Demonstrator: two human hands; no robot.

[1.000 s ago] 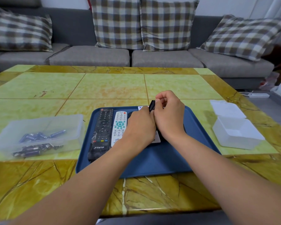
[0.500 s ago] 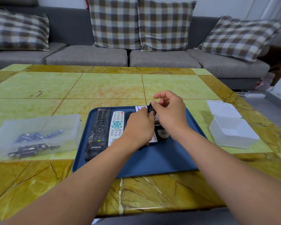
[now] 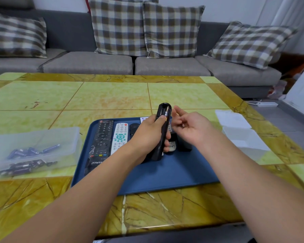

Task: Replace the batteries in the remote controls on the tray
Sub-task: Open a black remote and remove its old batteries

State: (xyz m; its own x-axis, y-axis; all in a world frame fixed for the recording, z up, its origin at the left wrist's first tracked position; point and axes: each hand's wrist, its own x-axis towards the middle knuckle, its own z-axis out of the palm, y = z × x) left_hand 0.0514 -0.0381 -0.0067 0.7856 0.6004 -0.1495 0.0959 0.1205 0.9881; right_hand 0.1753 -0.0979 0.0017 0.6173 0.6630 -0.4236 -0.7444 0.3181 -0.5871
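My left hand (image 3: 148,137) grips a black remote (image 3: 162,123) upright above the blue tray (image 3: 165,174), its back toward me. The battery bay at its top stands uncovered, and a battery (image 3: 167,111) shows inside. My right hand (image 3: 189,127) hovers just right of the remote, palm up, fingers loosely curled, holding nothing I can see. On the tray lie a long black remote (image 3: 102,141), a white remote with teal buttons (image 3: 119,137), and other remotes partly hidden behind my hands.
A clear plastic box (image 3: 33,149) with several batteries sits left of the tray. A white open container (image 3: 244,139) and its lid (image 3: 230,118) lie to the right. A grey sofa with checked cushions stands beyond the marble table (image 3: 112,95).
My left hand has lifted the black remote clear of the tray and turned it upright. My right hand has let go of the remote's top and opened, moving right.
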